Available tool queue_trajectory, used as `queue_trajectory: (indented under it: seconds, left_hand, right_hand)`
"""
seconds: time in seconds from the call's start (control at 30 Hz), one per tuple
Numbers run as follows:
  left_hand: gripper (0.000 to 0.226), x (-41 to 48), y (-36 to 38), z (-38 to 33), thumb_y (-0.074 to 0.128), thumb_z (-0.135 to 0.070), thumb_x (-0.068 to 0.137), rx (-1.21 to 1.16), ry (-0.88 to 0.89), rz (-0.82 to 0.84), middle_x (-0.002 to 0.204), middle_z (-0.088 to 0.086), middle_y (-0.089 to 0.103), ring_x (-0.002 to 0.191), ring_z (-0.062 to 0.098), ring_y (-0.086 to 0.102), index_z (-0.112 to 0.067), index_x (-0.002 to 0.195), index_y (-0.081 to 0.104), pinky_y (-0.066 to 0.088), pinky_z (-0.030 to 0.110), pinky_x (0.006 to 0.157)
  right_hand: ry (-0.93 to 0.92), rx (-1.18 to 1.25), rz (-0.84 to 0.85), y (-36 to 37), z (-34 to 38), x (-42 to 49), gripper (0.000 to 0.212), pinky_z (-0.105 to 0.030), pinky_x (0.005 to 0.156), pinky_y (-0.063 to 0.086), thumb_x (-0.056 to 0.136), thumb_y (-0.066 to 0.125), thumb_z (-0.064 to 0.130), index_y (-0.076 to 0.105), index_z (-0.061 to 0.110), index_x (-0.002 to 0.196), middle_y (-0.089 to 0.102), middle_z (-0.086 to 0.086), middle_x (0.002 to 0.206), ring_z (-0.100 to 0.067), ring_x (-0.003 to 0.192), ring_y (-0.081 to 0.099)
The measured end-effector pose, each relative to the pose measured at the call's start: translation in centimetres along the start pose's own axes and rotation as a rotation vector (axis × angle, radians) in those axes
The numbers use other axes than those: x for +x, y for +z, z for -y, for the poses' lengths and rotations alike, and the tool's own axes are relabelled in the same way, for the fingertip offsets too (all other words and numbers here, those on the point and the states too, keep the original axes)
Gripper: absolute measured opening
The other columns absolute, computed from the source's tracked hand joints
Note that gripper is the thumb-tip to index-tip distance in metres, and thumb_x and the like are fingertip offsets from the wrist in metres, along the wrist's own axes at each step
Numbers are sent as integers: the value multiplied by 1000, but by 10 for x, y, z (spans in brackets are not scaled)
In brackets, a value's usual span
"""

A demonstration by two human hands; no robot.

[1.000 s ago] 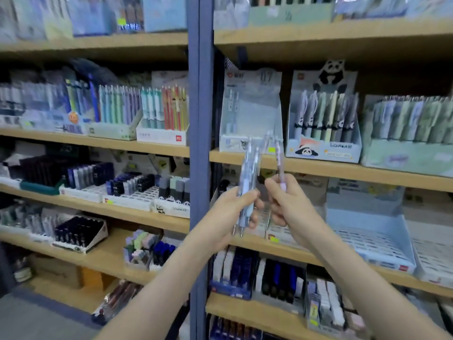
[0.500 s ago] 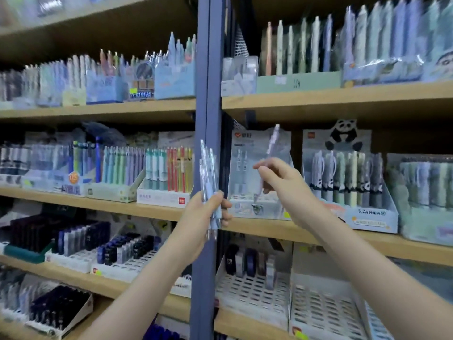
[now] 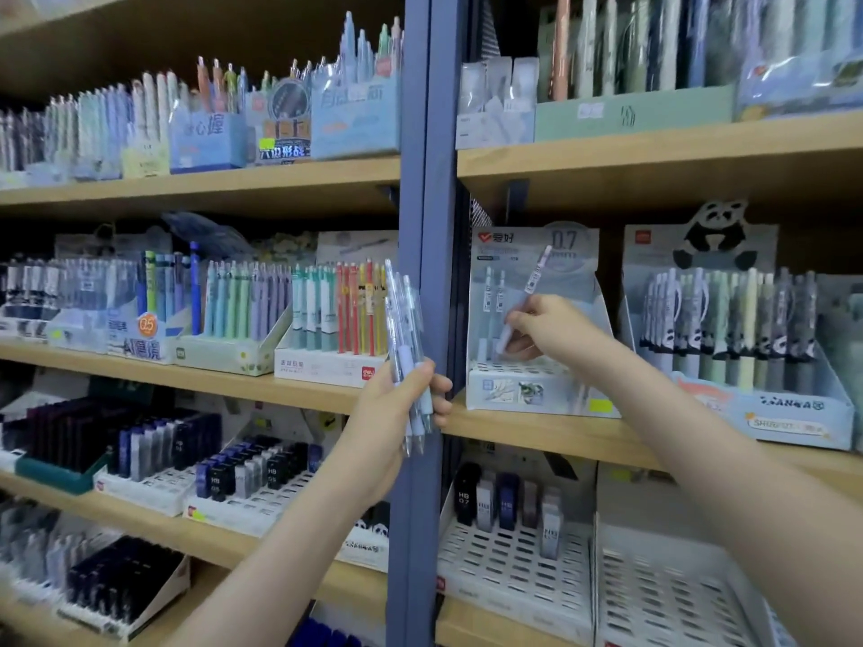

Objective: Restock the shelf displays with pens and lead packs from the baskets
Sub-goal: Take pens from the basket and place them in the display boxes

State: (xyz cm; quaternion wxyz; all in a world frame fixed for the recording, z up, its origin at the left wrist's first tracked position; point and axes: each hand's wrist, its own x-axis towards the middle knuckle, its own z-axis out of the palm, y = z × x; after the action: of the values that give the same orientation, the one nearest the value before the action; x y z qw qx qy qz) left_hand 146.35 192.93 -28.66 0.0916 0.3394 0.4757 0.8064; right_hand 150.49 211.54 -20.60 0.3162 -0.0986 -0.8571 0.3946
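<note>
the left hand point(image 3: 397, 413) is gripping a bundle of pens point(image 3: 405, 329), its fingers curling round their lower barrels and holding them roughly upright with the clicker ends up, right in front of the blue upright post point(image 3: 420, 179) that is dividing the two shelf bays. the right hand point(image 3: 548, 331) is reaching into the 0.7 display box point(image 3: 527, 389) on the wooden shelf point(image 3: 537, 431) and is pinching a single pale pen point(image 3: 530, 287) between thumb and fingers near its grip. the pen is leaning to the right, with its tip pointing down toward the slotted base of the box (whether the tip is sitting in a slot i cannot tell, as the fingers are hiding it). two similar pens point(image 3: 490, 310) are standing upright at the back left of that same box. just to the right, a panda display box point(image 3: 747, 408) is holding a row of pastel pens. on the shelf below, a few lead packs point(image 3: 506, 502) are standing in a row at the back of a white perforated tray point(image 3: 513, 572), with a second white tray point(image 3: 663, 590) lying beside it. in the left bay, coloured pen displays point(image 3: 336, 315) are lining the middle shelf, and dark lead cases point(image 3: 252, 469) are standing in trays on the shelf under them. both forearms are stretching up from the bottom of the view.
</note>
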Motion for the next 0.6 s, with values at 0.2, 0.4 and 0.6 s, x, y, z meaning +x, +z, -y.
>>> queue_trajectory:
  seconds: [0.2,0.4,0.6]
  left_hand:
    - [6,-4,0,1,49,-12,99,-18,-6,5,71,2,63,58,13,56,-10,95,53,52,22,54]
    - [6,-7,8,-2,49,-13,99,-14,-16,66,76,2,64,59,11,58,-9,98,53,52,21,56]
    - [7,-8,13,-5,48,-12,100,-4,-10,70,75,2,64,60,11,57,-8,98,53,51,21,55]
  right_hand:
    - [8,-146,136,-1,0,-9,17,-24,63,53,104,36,15,51,8,99,65,-9,81,-18,71,65]
    - [-21,47,-98,-7,-1,3,16,-35,72,57,102,41,15,55,7,104,68,-14,82,-23,72,67]
    - [27,-117,-60,-4,-7,10,10,-39,81,57,98,50,12,59,9,98,68,-11,83,-22,76,69]
